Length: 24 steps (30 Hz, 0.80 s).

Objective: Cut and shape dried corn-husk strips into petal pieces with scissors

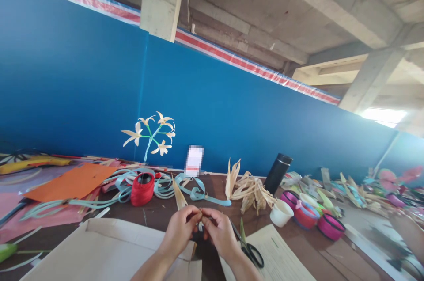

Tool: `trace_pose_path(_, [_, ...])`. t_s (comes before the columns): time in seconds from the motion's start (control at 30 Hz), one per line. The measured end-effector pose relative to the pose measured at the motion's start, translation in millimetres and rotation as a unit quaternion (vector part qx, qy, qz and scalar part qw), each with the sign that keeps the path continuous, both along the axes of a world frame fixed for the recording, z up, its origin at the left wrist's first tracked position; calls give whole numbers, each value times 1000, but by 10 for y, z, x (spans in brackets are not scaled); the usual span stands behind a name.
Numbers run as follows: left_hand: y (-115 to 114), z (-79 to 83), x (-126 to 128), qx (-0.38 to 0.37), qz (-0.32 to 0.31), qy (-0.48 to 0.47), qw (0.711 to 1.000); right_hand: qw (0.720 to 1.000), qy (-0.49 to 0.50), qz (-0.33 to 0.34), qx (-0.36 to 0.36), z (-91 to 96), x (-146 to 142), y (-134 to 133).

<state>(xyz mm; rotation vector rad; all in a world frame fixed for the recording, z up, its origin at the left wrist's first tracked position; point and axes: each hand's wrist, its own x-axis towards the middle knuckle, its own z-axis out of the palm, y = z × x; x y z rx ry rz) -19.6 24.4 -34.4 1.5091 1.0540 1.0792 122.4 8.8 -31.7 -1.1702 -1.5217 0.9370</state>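
My left hand (180,229) and my right hand (219,231) meet low in the middle of the view, fingertips pinched together on a small pale straw-like piece (200,215). A dry tan husk strip (179,197) rises just behind my left hand; whether the fingers hold it I cannot tell. Black-handled scissors (249,248) lie on a sheet of paper (278,256) right of my right hand. A flat cardboard piece (106,250) lies under my left forearm.
A red spool (142,189), pale blue ribbon (195,192), a husk pile (251,190), a black bottle (277,173), a white cup (281,213) and pink ribbon rolls (330,226) crowd the table. A husk-flower sprig (150,135) stands against the blue wall. Orange paper (71,182) lies left.
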Motion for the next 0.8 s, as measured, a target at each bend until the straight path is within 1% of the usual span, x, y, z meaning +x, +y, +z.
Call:
trace_pose_path(0.13, [-3, 17, -8, 5, -5, -7, 1000, 1000, 0, 0, -18, 43, -11, -25])
trace_pose_path(0.3, [-1, 35, -3, -9, 0, -8, 1000, 1000, 7, -6, -23, 52, -24, -31])
trace_pose_path(0.53, [25, 21, -8, -8, -6, -20, 1000, 998, 53, -7, -21, -4, -34, -1])
trace_pose_path(0.7, [39, 2, -12, -29, -2, -29, 999, 995, 87, -7, -41, 25, -53, -18])
trace_pose_path(0.8, [32, 22, -12, -26, -1, -31, 999, 994, 94, -6, -50, 29, -56, -17])
